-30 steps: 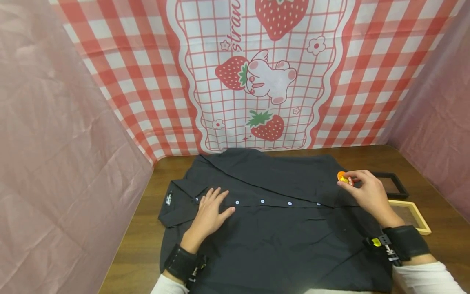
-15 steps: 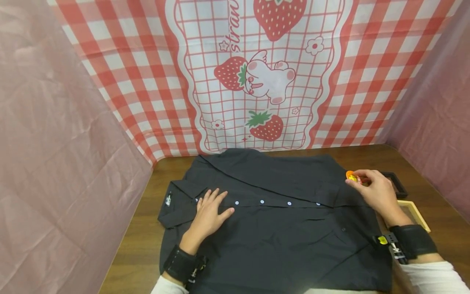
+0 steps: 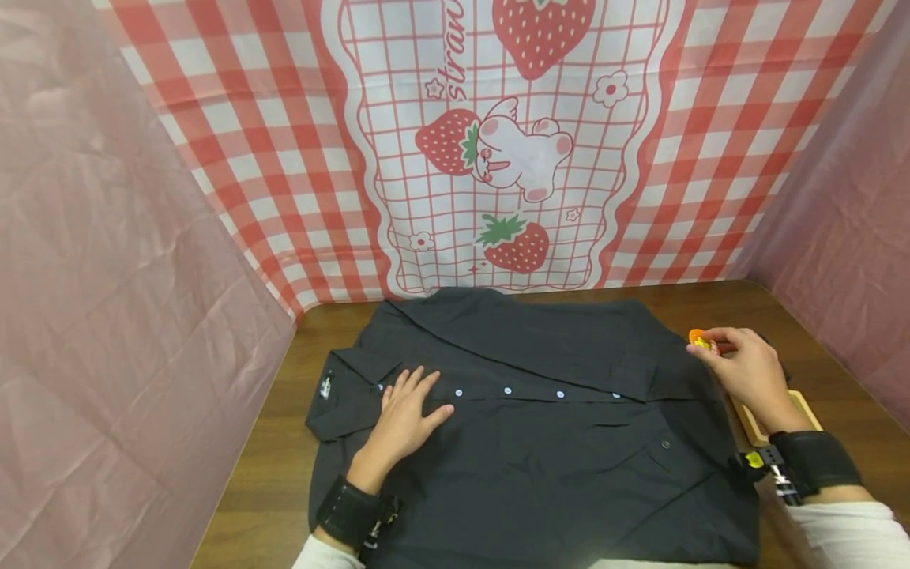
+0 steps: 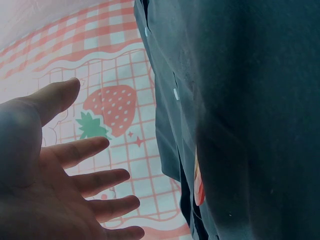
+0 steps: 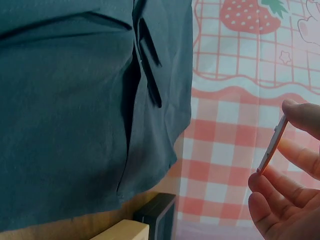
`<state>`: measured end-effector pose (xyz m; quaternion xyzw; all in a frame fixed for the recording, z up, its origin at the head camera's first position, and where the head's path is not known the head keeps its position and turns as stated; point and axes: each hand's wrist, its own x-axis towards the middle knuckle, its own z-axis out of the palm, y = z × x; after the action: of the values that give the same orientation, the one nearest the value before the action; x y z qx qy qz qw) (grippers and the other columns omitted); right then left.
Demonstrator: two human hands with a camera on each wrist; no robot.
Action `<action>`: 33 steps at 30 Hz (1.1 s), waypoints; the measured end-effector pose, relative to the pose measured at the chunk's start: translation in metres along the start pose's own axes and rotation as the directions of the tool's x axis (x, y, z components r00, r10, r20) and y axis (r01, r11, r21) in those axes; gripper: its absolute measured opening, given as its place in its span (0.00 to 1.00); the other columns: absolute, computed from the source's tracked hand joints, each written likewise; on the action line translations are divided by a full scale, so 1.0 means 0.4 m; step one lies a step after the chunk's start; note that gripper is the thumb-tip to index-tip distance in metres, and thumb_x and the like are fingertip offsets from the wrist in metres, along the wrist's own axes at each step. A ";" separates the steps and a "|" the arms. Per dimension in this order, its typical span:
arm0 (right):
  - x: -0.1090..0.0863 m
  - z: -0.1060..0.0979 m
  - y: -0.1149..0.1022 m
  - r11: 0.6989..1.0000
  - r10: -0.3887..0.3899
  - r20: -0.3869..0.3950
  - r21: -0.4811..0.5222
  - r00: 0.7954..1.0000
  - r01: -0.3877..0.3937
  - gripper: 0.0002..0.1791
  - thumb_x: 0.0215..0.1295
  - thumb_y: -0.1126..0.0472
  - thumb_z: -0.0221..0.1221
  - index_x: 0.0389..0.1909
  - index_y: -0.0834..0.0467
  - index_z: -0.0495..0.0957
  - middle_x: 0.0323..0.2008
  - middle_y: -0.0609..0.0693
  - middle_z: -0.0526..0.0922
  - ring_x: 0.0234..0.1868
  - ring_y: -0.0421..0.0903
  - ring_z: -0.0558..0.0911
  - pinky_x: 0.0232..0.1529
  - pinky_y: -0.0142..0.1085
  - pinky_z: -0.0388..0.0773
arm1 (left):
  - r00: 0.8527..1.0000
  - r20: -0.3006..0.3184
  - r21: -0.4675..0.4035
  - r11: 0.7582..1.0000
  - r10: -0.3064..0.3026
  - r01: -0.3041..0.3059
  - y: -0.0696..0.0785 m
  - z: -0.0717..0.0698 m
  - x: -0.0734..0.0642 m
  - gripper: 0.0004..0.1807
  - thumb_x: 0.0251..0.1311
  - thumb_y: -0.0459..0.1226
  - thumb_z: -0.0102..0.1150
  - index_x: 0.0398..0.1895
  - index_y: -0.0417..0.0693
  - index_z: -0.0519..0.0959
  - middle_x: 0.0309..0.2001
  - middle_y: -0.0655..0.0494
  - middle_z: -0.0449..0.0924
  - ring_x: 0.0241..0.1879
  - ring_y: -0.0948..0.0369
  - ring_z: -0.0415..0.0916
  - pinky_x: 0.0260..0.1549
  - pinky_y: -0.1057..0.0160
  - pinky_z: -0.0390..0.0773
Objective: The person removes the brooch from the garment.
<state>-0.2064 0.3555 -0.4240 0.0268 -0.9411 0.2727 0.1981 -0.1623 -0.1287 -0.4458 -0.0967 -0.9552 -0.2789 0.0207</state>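
Note:
A dark grey button-up shirt (image 3: 569,458) lies spread on the table, its collar to the left and a row of pale buttons along its middle. Spread flat-fingered over the shirt near the collar is my left hand (image 3: 405,419); contact with the cloth is not clear. My right hand (image 3: 753,375), raised beyond the shirt's right edge, pinches a small flat orange, yellow and red piece (image 3: 700,341) between thumb and fingertips. The right wrist view shows that piece (image 5: 272,145) edge-on, thin, with small bumps on one side.
A pale wooden frame (image 3: 808,408) lies right of the shirt, partly behind my right wrist. Beside it a black frame (image 5: 155,215) shows in the right wrist view. A checked strawberry cloth (image 3: 519,142) hangs behind; pink cloth (image 3: 121,316) hangs at the sides.
My right hand has moved to the right with the small flat piece, from over the shirt to past its right edge, covering most of the black frame. My left hand stays almost still.

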 end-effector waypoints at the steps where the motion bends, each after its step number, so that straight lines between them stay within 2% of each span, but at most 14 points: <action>1: 0.000 0.000 0.003 1.000 0.007 0.003 -0.001 1.000 -0.007 0.26 0.63 0.52 0.64 0.49 0.72 0.77 0.43 0.71 0.77 0.43 0.68 0.78 0.30 0.40 0.73 | 1.000 0.000 -0.001 1.000 0.002 -0.002 0.000 0.000 0.000 0.33 0.62 0.51 0.61 0.68 0.47 0.69 0.72 0.39 0.61 0.74 0.40 0.52 0.68 0.32 0.51; 4: 0.001 -0.001 0.009 0.999 0.031 0.007 -0.008 1.000 -0.031 0.26 0.65 0.51 0.62 0.49 0.72 0.77 0.42 0.71 0.76 0.43 0.67 0.78 0.32 0.46 0.75 | 1.000 0.000 -0.005 1.000 0.005 -0.005 -0.002 -0.001 0.000 0.33 0.62 0.51 0.61 0.68 0.47 0.69 0.72 0.39 0.61 0.74 0.40 0.51 0.68 0.32 0.51; 7: 0.003 -0.001 0.016 0.998 0.054 0.015 -0.020 0.998 -0.053 0.27 0.66 0.49 0.61 0.49 0.72 0.76 0.40 0.70 0.76 0.41 0.65 0.77 0.32 0.48 0.73 | 1.000 0.000 -0.007 1.000 0.004 -0.004 -0.002 -0.002 0.000 0.33 0.62 0.51 0.60 0.68 0.48 0.69 0.72 0.40 0.61 0.74 0.40 0.51 0.68 0.32 0.51; 11: 0.004 -0.002 0.025 0.997 0.071 0.020 -0.033 0.997 -0.071 0.28 0.66 0.49 0.61 0.48 0.72 0.76 0.39 0.70 0.76 0.38 0.63 0.76 0.30 0.40 0.69 | 1.000 0.001 -0.005 1.000 0.002 -0.002 -0.003 -0.002 0.000 0.33 0.62 0.51 0.61 0.68 0.47 0.69 0.72 0.39 0.61 0.74 0.40 0.51 0.68 0.32 0.51; 18: 0.011 -0.001 0.049 0.997 0.074 0.019 -0.031 0.997 -0.073 0.27 0.65 0.50 0.62 0.48 0.72 0.77 0.40 0.71 0.76 0.40 0.65 0.76 0.31 0.44 0.69 | 1.000 0.003 -0.008 1.000 -0.004 0.004 -0.005 -0.001 -0.002 0.33 0.62 0.51 0.61 0.68 0.47 0.69 0.72 0.40 0.61 0.74 0.40 0.51 0.68 0.32 0.50; 25: 0.015 -0.011 0.063 0.995 0.091 0.048 -0.049 0.995 -0.089 0.27 0.66 0.50 0.61 0.49 0.72 0.76 0.43 0.73 0.78 0.42 0.67 0.77 0.35 0.52 0.71 | 1.000 0.003 -0.014 1.000 -0.003 0.003 -0.006 0.000 -0.001 0.33 0.62 0.50 0.61 0.68 0.47 0.70 0.72 0.40 0.61 0.74 0.39 0.52 0.68 0.31 0.50; 33: 0.016 -0.021 0.086 0.989 0.136 0.096 -0.072 0.986 -0.129 0.31 0.69 0.46 0.57 0.50 0.74 0.74 0.43 0.74 0.75 0.42 0.69 0.76 0.35 0.56 0.73 | 1.000 0.004 -0.029 1.000 -0.001 0.001 -0.009 0.002 -0.003 0.33 0.62 0.50 0.61 0.68 0.46 0.70 0.72 0.39 0.61 0.74 0.39 0.52 0.67 0.31 0.50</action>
<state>-0.2146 0.3896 -0.4325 -0.0287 -0.9580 0.2526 0.1326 -0.1620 -0.1316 -0.4484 -0.0972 -0.9511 -0.2928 0.0172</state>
